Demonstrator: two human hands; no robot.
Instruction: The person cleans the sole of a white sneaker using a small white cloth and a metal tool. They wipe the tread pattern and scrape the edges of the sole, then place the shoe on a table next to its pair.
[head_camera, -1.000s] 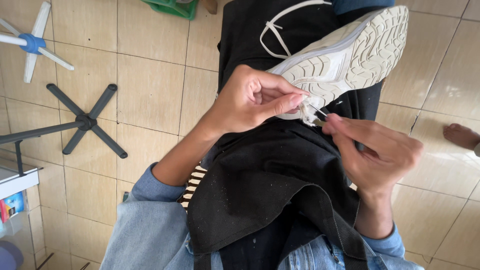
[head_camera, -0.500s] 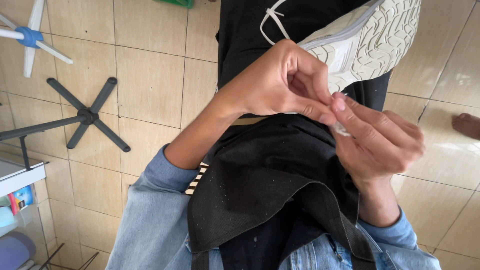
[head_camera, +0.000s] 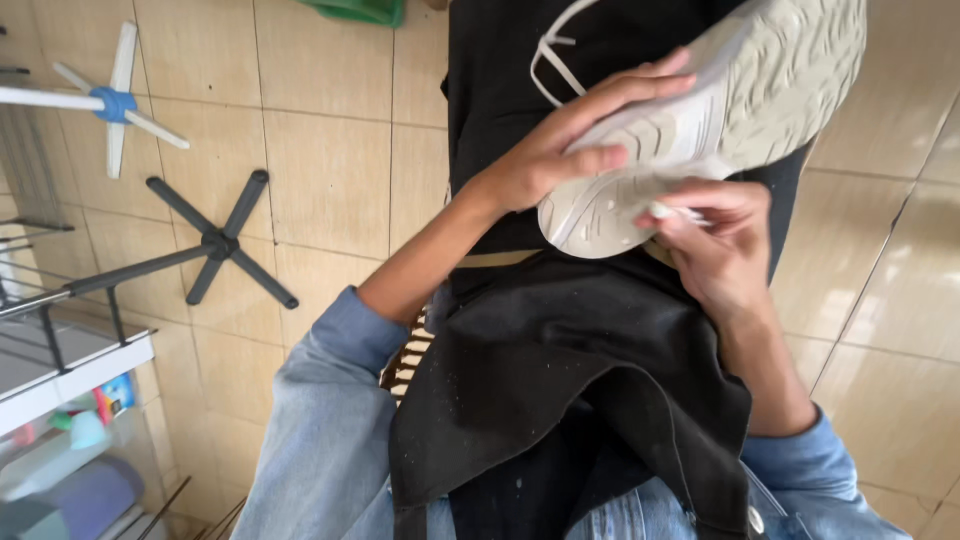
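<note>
A pale grey sneaker (head_camera: 770, 80) is held sole-up over my lap, its white laces (head_camera: 548, 50) hanging at the far side. My left hand (head_camera: 560, 150) grips the shoe across its side, fingers lying along the sole's edge. My right hand (head_camera: 715, 245) sits just under the heel end of the sole, fingers pinched on a small pale tool (head_camera: 665, 212) whose tip touches the sole. What kind of tool it is stays unclear. A black apron (head_camera: 560, 350) covers my lap beneath both hands, and I wear blue denim sleeves.
Beige floor tiles (head_camera: 330, 170) lie all around. A black star-shaped stand base (head_camera: 215, 240) and a white and blue one (head_camera: 115, 100) rest on the floor at left. A white shelf with bottles (head_camera: 70, 420) is at the lower left, and a green object (head_camera: 360, 10) is at the top.
The shoe has come lower and closer with its sole turned more toward me. My left hand shifted from pinching near the heel to gripping across the shoe's side. My right hand stays at the heel.
</note>
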